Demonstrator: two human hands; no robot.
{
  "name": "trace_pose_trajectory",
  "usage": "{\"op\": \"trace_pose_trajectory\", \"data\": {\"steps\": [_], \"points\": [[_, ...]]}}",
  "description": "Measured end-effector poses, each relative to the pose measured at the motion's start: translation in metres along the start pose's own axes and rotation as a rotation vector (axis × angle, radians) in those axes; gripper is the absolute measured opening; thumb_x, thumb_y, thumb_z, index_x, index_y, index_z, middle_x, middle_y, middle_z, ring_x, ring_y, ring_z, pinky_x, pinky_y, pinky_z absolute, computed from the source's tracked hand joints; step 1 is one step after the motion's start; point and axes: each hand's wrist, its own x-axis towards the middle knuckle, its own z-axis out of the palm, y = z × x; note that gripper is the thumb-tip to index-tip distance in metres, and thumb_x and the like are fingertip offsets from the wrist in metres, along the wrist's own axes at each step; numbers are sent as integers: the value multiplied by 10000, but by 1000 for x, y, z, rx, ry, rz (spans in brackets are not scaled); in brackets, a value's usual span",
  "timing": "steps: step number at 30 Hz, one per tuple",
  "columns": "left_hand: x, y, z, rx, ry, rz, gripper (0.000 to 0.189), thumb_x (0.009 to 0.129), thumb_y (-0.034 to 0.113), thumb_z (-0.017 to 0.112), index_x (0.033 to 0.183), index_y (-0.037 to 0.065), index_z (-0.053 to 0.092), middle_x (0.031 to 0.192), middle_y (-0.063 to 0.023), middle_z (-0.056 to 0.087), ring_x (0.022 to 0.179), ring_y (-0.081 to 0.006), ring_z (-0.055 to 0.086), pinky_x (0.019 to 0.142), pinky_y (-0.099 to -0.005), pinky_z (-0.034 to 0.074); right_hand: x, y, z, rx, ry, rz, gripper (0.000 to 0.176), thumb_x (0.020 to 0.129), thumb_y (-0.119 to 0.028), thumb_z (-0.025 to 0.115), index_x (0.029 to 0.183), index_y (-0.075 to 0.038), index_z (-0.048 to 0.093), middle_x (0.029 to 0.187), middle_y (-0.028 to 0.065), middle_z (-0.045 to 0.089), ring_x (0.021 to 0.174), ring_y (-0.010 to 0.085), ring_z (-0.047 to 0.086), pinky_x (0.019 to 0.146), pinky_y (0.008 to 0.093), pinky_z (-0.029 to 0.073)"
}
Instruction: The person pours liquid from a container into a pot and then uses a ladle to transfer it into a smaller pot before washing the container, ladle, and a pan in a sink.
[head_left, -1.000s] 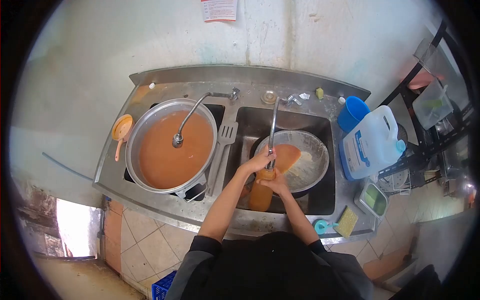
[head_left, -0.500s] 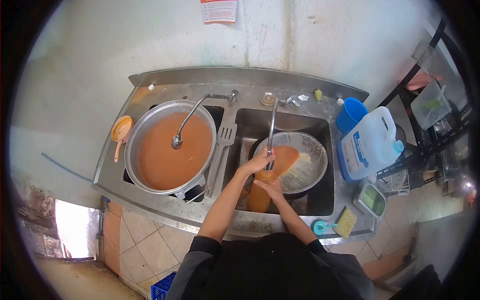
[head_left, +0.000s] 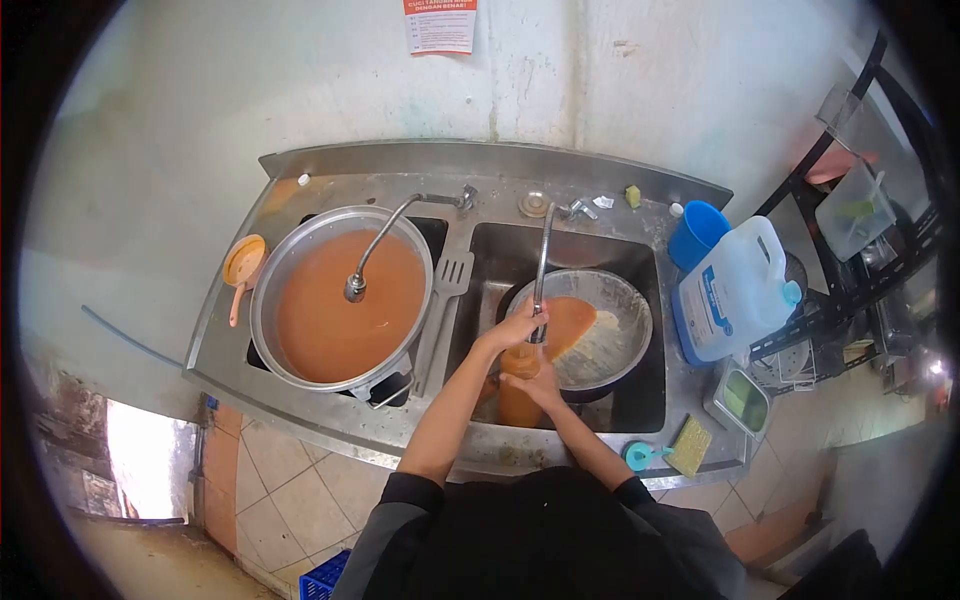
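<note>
My left hand is closed around the lower end of the curved metal faucet over the right sink basin. Just below it, my right hand grips an orange-looking jug, whose top is under the faucet's mouth. Whether water is running I cannot make out. Behind my hands a large metal bowl rests in the basin with orange liquid pooled on its left side. A teal lid lies on the sink's front edge, beside a yellow-green sponge.
A big pot of orange-brown liquid covers the left basin, under a second faucet. A slotted spatula lies between the basins. An orange dipper, blue cup, blue-liquid jerrycan and small metal container stand around the edges.
My right hand and the jug have shifted slightly left, and the jug looks more upright. My left hand keeps its grip on the faucet. The view has tilted up a little.
</note>
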Motion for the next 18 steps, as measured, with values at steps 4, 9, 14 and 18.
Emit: {"op": "trace_pose_trajectory", "data": {"steps": [4,9,14,18], "points": [[-2,3,1,-34,24,33,337,895,249,483,1124,31,368,1110,-126,453,1105,-223,404,958,-334,298,3,4,1,1,-63,-25,663,614,-259,803,1137,-20,473,1051,96,586,981,206,563,872,322,426],[-3,4,0,29,19,11,385,893,260,483,1165,24,348,1101,-128,466,1098,-230,420,953,-330,307,9,31,1,51,-24,31,589,650,-169,786,1128,-26,474,1044,72,589,956,169,569,850,306,444],[-6,14,0,23,26,-32,346,889,236,477,1141,29,364,1064,-118,472,1059,-210,439,932,-324,323,10,27,-2,251,-36,163,689,600,-231,811,1158,-21,467,1059,109,576,999,214,549,866,328,432],[-4,6,-1,9,21,-48,322,888,228,478,1120,32,370,1031,-104,473,1021,-202,450,916,-321,333,7,5,-6,337,-35,204,605,640,-175,784,1143,-23,483,1047,88,583,960,180,563,835,311,448]]}}
